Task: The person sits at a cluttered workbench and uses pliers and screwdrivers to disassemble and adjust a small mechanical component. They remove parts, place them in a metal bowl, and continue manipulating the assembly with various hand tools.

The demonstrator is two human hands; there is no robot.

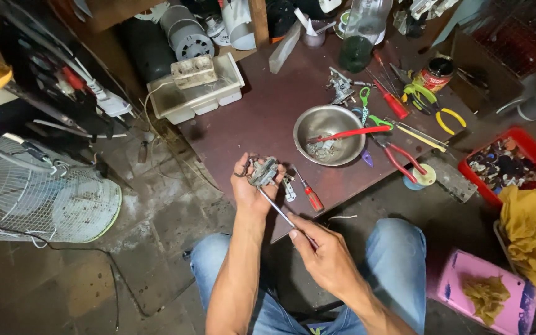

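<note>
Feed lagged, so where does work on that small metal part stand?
Done: loose pieces lie in the steel bowl. In hand: left hand grips the small metal assembly; right hand sets a screwdriver against it. Left: the assembly is still in one piece.

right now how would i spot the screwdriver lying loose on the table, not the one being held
Start at the dark brown table and find the steel bowl in its middle. Come toward the near edge, just right of the left hand gripping a small metal part. The screwdriver lies there alone, short, with a red handle.
</note>
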